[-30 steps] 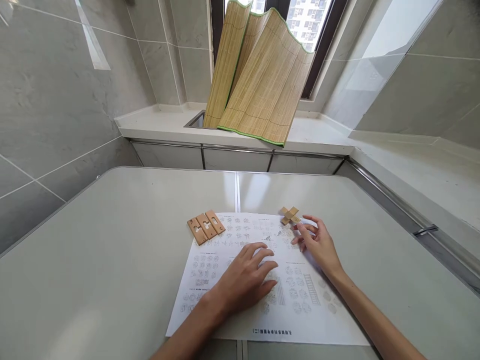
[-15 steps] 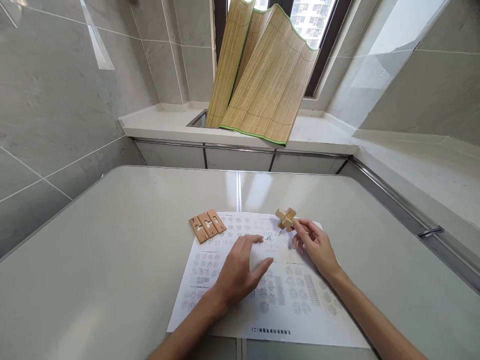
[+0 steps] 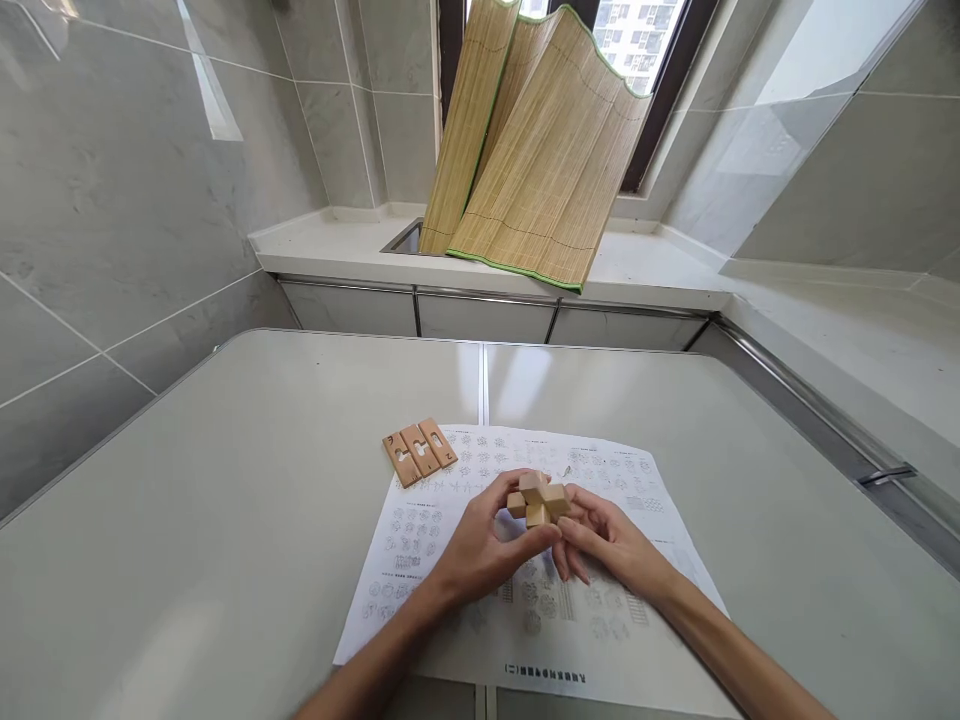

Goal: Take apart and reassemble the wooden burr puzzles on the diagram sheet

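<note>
A wooden burr puzzle of interlocking light blocks is held above the printed sheet. My left hand curls around its left side, thumb below and fingers behind. From the right, my right hand grips the puzzle's near right side between thumb and fingers. Beneath both hands, the sheet carries rows of small diagrams and a title that appears upside down. Three flat wooden pieces with cut-out slots and numerals lie side by side at the sheet's upper left corner.
The pale table has a seam down its middle. Behind it runs a white ledge, where a folded bamboo mat leans against the window. Grey tiled walls stand at the left and right, with a metal rail along the right.
My right hand has brought the burr puzzle from the sheet's upper right toward the middle. My left hand, earlier empty with fingers apart, now has hold of it too.
</note>
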Motion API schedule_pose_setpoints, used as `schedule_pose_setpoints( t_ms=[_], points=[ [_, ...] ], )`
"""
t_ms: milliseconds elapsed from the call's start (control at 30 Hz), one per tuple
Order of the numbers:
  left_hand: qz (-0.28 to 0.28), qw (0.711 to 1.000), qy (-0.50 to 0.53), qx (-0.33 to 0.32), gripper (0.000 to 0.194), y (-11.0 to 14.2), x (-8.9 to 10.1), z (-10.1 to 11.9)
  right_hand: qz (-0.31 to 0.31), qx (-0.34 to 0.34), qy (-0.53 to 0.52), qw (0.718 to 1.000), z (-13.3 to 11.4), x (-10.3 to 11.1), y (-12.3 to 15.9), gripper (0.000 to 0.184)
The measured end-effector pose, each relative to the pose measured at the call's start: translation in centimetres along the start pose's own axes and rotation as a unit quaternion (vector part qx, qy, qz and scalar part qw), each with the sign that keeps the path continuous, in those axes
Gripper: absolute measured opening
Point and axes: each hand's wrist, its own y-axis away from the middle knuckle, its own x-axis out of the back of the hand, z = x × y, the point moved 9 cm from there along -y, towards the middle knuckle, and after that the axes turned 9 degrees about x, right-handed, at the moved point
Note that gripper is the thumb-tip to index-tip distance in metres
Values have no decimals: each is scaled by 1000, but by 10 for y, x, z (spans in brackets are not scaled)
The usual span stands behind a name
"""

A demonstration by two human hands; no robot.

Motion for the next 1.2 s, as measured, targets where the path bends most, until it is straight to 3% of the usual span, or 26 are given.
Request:
schedule_pose_setpoints(
  t_ms=[100,200,467,700,800,1133,1200],
  points=[
    [-21,1000,4,-1,53,0,-2,0,-68,-20,-10,997,1,-11,2,43],
    [-47,999,6,5,55,1,-8,-2,-82,-38,12,996,3,-15,3,42],
    [-19,999,-19,-18,55,1,-4,1,4,-19,100,995,3,-1,2,27],
    [92,992,-80,-44,56,4,7,4,92,70,261,958,-1,14,7,16],
    [136,983,-104,-69,55,7,10,9,102,90,279,951,-3,14,8,15],
    [82,988,-91,-90,64,6,3,10,83,86,248,961,-4,12,5,20],
    [76,989,-89,-90,65,6,3,9,75,68,226,969,-2,12,6,13]
  ],
)
